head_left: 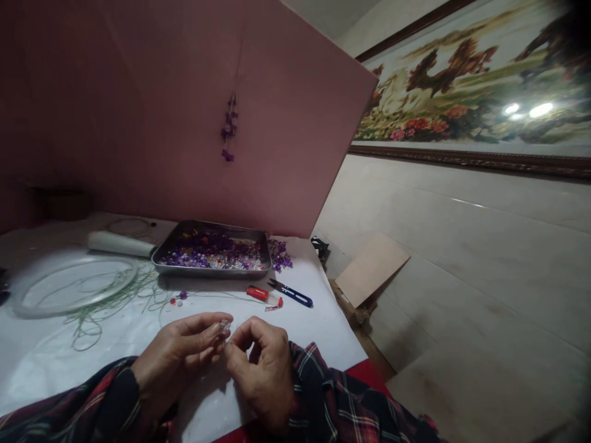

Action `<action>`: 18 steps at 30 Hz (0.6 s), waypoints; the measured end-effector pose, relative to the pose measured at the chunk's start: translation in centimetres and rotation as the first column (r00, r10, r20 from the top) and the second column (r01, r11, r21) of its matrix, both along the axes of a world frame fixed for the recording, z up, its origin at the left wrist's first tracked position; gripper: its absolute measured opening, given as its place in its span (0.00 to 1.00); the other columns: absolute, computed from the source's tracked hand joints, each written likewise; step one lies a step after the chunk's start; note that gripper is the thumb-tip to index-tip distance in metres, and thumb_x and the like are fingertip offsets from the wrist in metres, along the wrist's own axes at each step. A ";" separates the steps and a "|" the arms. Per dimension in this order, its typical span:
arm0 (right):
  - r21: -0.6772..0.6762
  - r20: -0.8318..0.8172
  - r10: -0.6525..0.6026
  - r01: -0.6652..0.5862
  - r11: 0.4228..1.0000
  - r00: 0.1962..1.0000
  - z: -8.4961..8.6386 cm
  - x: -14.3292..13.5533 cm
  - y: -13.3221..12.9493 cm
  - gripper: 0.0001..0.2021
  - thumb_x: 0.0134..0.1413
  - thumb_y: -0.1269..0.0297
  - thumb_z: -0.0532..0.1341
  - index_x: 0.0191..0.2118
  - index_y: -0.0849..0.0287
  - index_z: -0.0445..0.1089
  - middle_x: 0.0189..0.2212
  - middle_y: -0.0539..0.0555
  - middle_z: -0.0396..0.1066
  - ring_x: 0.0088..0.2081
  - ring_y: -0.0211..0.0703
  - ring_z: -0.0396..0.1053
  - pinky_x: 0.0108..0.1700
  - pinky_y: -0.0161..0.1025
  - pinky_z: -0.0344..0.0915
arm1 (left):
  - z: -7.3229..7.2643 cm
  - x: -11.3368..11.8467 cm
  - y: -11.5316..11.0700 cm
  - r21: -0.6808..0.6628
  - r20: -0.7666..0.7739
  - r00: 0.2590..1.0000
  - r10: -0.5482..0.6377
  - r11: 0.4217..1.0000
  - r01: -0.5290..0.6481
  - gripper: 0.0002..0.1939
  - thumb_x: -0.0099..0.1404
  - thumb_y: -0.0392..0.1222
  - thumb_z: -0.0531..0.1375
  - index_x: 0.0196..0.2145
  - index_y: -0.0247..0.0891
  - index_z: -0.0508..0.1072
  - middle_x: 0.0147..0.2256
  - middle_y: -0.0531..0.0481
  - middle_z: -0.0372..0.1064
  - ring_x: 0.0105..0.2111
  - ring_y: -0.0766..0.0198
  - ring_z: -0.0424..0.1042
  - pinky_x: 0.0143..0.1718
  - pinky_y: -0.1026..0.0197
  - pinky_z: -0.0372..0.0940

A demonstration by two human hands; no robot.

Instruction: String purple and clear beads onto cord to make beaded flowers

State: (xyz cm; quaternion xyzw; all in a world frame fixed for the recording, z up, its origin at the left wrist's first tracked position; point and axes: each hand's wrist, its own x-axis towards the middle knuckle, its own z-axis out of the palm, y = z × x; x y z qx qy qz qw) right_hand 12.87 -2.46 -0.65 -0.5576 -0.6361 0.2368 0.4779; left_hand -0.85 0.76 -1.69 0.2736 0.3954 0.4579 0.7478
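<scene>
Between the thumb and fingers of my left hand [184, 344] is a small cluster of clear beads [225, 327]. My right hand [263, 366] is close beside it, thumb and index finger pinched together near the cluster; whatever sits in that pinch is too small to make out. Beyond my hands stands a metal tray [212, 275] with purple, clear and red beads in it. A red-and-clear lighter [265, 296] and blue thread snips [292, 292] lie in front of the tray. A few loose beads [179, 298] rest on the table left of centre.
Tangled green cord [115, 295] and a white ring-shaped spool [28, 301] lie at left. A pale cone [120, 243] lies beside the tray. More purple beads [280, 255] are heaped at its right. A beaded strand [228, 129] hangs on the pink panel. The table's edge [344, 314] runs along the right.
</scene>
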 end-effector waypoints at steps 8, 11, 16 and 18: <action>-0.019 -0.017 0.018 -0.019 1.000 1.000 -0.2 0.0 0.1 0.07 0.41 0.74 0.59 0.17 0.60 0.65 0.15 0.46 0.63 0.18 0.32 0.56 0.21 0.29 0.51 | 0.3 0.1 -0.1 -0.009 -0.004 1.000 0.006 1.000 -0.007 0.08 0.45 0.28 0.70 0.28 0.31 0.80 0.24 0.42 0.76 0.24 0.63 0.74 0.27 0.66 0.69; -0.023 -0.026 0.017 -0.018 1.000 1.000 -0.1 0.0 0.1 0.07 0.41 0.73 0.59 0.17 0.60 0.65 0.14 0.46 0.62 0.18 0.32 0.56 0.20 0.29 0.51 | 0.3 0.1 -0.1 -0.005 -0.005 1.000 0.013 1.000 -0.013 0.08 0.46 0.28 0.69 0.28 0.31 0.80 0.24 0.43 0.76 0.23 0.65 0.73 0.26 0.67 0.68; -0.067 -0.025 -0.001 0.000 0.998 1.000 0.0 0.0 0.0 0.07 0.41 0.73 0.58 0.17 0.60 0.65 0.14 0.46 0.62 0.19 0.33 0.56 0.21 0.30 0.51 | 0.1 0.0 -0.1 0.010 -0.003 1.000 -0.002 1.000 0.002 0.09 0.45 0.29 0.70 0.29 0.31 0.80 0.26 0.41 0.77 0.26 0.62 0.75 0.28 0.65 0.69; -0.060 -0.033 -0.002 0.000 0.998 0.999 0.0 0.0 0.1 0.07 0.41 0.72 0.58 0.17 0.60 0.65 0.14 0.46 0.62 0.19 0.34 0.56 0.21 0.30 0.52 | 0.0 0.0 0.0 0.013 -0.001 1.000 -0.018 1.000 0.018 0.09 0.46 0.30 0.70 0.29 0.31 0.80 0.27 0.40 0.77 0.27 0.60 0.75 0.29 0.64 0.69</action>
